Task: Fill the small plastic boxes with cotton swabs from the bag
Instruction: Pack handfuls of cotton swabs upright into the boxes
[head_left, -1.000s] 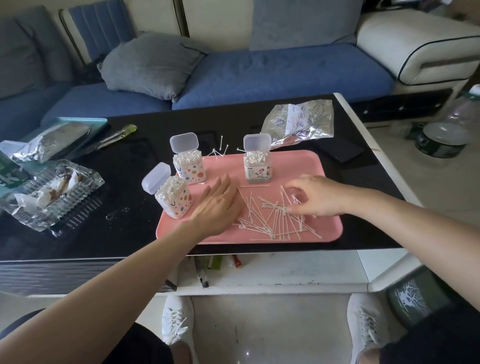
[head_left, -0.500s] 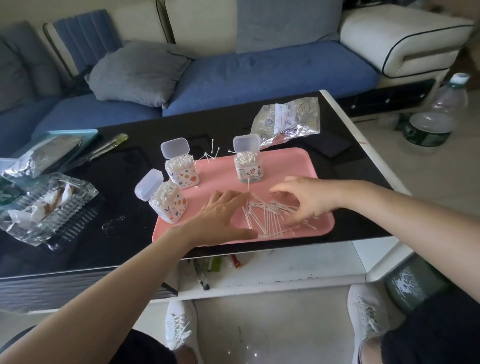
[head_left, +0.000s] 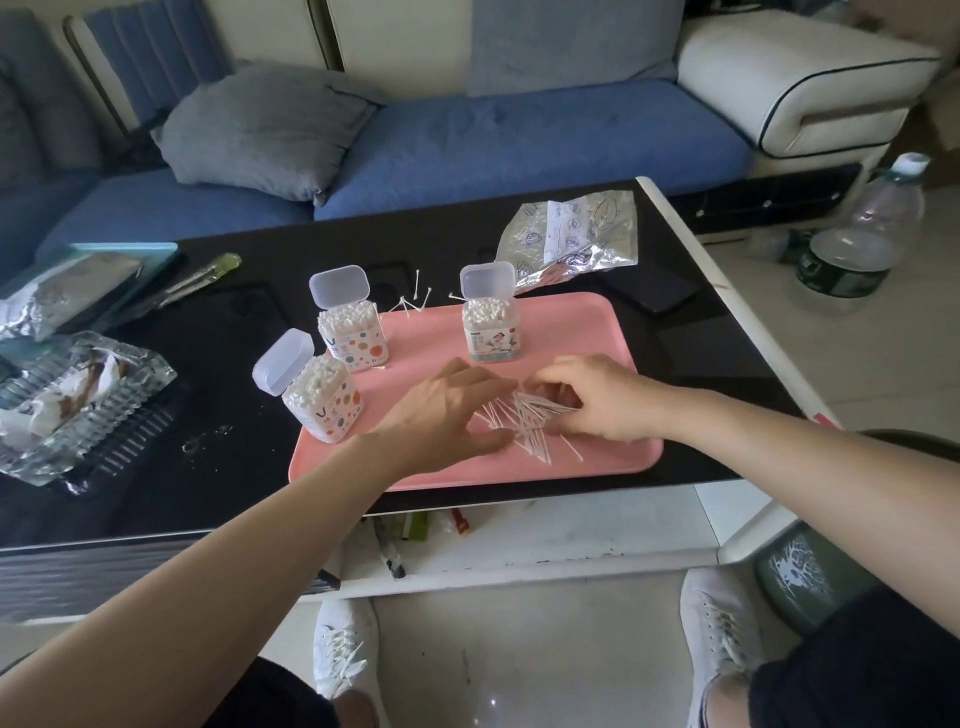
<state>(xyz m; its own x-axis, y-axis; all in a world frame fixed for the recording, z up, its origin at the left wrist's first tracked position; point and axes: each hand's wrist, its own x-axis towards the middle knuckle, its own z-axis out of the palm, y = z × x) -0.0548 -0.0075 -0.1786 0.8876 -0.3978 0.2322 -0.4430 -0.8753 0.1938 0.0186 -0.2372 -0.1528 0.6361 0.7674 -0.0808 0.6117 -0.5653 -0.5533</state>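
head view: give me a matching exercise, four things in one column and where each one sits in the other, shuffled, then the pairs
Things
1. loose swabs
2. foil bag
3. bottle
4. glass dish

Places
a. on the floor, right of the table
b. on the pink tray
c. on the left part of the table
d. on the table, behind the tray

Pairs: 1-b, 2-d, 3-a, 4-c

Black table (head_left: 234, 467) bears pink tray (head_left: 597, 462); foil bag (head_left: 571, 234); glass dish (head_left: 78, 410).
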